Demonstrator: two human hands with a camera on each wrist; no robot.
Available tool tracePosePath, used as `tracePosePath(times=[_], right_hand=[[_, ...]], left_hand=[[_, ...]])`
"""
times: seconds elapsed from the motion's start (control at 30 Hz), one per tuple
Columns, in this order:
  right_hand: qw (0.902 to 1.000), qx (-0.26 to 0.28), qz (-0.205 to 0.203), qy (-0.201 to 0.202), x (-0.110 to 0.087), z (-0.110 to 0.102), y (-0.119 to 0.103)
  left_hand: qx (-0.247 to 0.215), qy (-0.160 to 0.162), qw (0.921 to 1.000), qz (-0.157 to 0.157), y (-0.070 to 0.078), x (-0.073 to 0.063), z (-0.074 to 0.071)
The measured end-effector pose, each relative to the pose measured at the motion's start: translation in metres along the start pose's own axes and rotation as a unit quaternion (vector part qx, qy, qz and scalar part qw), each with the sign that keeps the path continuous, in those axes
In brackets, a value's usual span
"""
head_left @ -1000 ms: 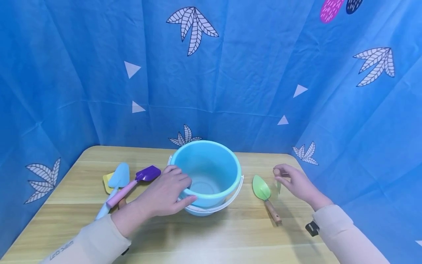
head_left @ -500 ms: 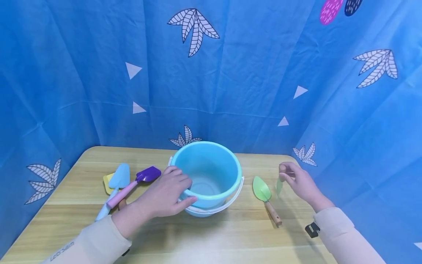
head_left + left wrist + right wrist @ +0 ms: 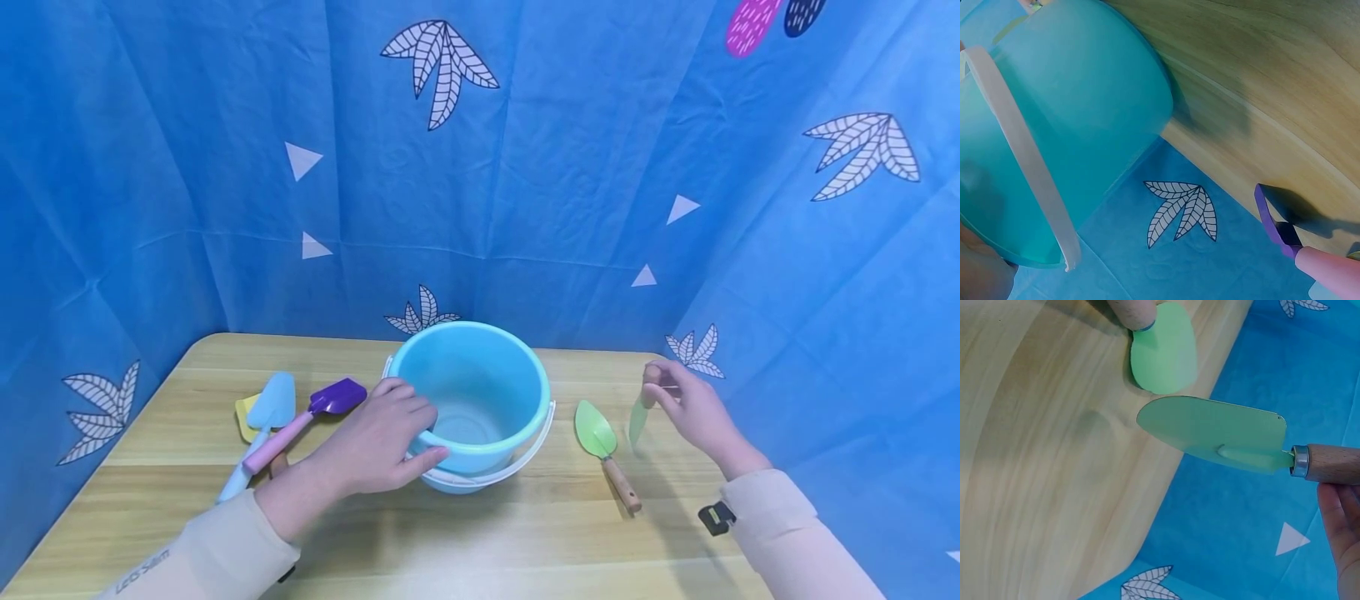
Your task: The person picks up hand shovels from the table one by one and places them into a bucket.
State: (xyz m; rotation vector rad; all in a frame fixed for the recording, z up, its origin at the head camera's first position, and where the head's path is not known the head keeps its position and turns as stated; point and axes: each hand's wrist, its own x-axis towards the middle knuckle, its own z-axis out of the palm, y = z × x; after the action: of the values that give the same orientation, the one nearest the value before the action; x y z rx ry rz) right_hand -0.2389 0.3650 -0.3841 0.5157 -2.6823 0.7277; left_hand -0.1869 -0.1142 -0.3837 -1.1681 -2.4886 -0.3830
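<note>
My left hand [image 3: 390,433] grips the near-left rim of a light-blue bucket [image 3: 480,367], thumb outside and fingers over the edge. The bucket stands upright, its white handle [image 3: 1022,144] hanging down against the side. At the right, my right hand [image 3: 693,417] holds a small green trowel [image 3: 1216,434] by its wooden handle [image 3: 1335,464], blade pointing down above the table. Just left of it, a wider green trowel [image 3: 595,429] with a wooden handle lies on the wood.
On the table's left lie a purple shovel [image 3: 339,396] with a pink handle, a light-blue shovel [image 3: 273,402] and a yellow piece [image 3: 244,415] partly beneath it. A wooden handle end [image 3: 279,463] shows beside my left forearm. Blue patterned cloth [image 3: 525,208] hangs behind the table [image 3: 525,550].
My right hand has drifted right with the small green trowel, whose blade now shows more. My left hand and the bucket have stayed in place.
</note>
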Motion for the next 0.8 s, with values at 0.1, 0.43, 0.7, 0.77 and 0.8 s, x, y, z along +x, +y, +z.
tracePosePath(times=[0.1, 0.43, 0.7, 0.77, 0.8], right_hand=[[1.0, 0.0, 0.004, -0.003, 0.002, -0.003, -0.001], [0.9998, 0.015, 0.015, 0.0, 0.008, -0.019, -0.009], [0.9995, 0.008, 0.012, 0.027, 0.014, -0.035, -0.023], [0.9994, 0.003, 0.01, 0.032, 0.014, -0.038, -0.026], [0.9994, 0.002, 0.01, 0.034, 0.015, -0.039, -0.028]], left_hand=[[-0.001, -0.003, 1.0, -0.005, 0.0, 0.0, 0.0], [-0.003, -0.002, 1.0, -0.005, 0.0, 0.0, 0.001], [-0.006, -0.009, 0.9999, -0.009, 0.001, 0.0, -0.001], [-0.007, -0.01, 0.9999, -0.01, 0.001, 0.0, -0.002], [-0.007, -0.011, 0.9999, -0.01, 0.001, 0.0, -0.002]])
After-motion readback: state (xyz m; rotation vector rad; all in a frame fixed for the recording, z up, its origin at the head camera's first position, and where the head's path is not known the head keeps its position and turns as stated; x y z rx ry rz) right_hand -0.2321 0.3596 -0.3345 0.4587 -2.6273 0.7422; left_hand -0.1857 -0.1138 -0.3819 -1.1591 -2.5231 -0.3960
